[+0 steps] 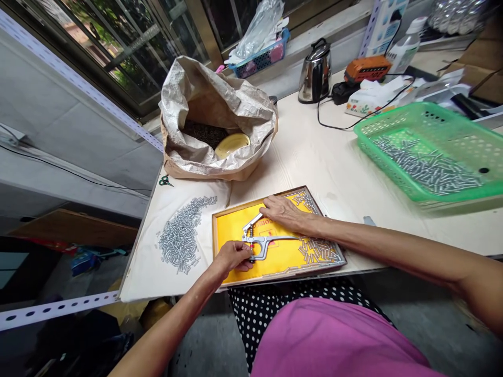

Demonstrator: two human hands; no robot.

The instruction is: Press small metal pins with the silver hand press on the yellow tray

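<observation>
A yellow-lined wooden tray (pixel 236 222) lies at the table's front edge. On it sits a grey metal hand press tool (pixel 263 242) with two long handles. My left hand (pixel 232 256) is pinched at the tool's jaw end, its fingertips closed on something too small to make out. My right hand (pixel 283 212) rests on the tool's upper handle, fingers curled over it. Small metal pins (pixel 316 250) lie in a heap at the tray's right side and along its top edge.
A pile of metal pins (pixel 183 235) lies on white cloth left of the tray, near small green scissors (pixel 165 181). Behind stands a paper sack (pixel 214 118) holding a yellow bowl. A green basket (pixel 432 152) of pins, a kettle (pixel 314 70) and cables fill the right.
</observation>
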